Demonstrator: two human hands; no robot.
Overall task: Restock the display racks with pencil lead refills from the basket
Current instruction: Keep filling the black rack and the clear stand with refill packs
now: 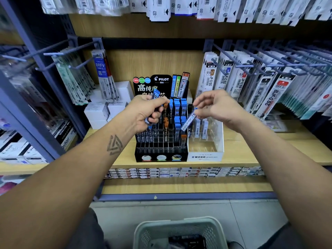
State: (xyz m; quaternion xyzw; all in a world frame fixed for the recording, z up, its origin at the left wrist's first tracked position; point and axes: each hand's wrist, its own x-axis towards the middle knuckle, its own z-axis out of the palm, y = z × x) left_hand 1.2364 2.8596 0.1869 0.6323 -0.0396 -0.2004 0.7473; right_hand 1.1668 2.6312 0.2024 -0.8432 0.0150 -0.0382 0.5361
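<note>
A black Pilot display rack (pixel 160 139) stands on the wooden shelf, partly filled with blue-capped and orange-capped lead refill cases. Beside it on the right is a clear Mono rack (pixel 206 141) with a few cases in it. My left hand (pixel 145 110) hovers over the black rack and grips a small bunch of blue-capped lead refills (pixel 156 94). My right hand (pixel 215 106) pinches one blue-capped refill case (pixel 188 121) by its top, tilted above the gap between the two racks. A pale green basket (pixel 179 232) with dark refill packs sits on the floor below.
Hanging packs of pen refills (pixel 255 87) crowd the pegs right of the racks, and more hang at the left (pixel 75 78). White boxes (pixel 106 108) are stacked left of the black rack. Bare peg hooks (pixel 53 54) stick out at upper left. Flat boxes line the shelf below (pixel 179 172).
</note>
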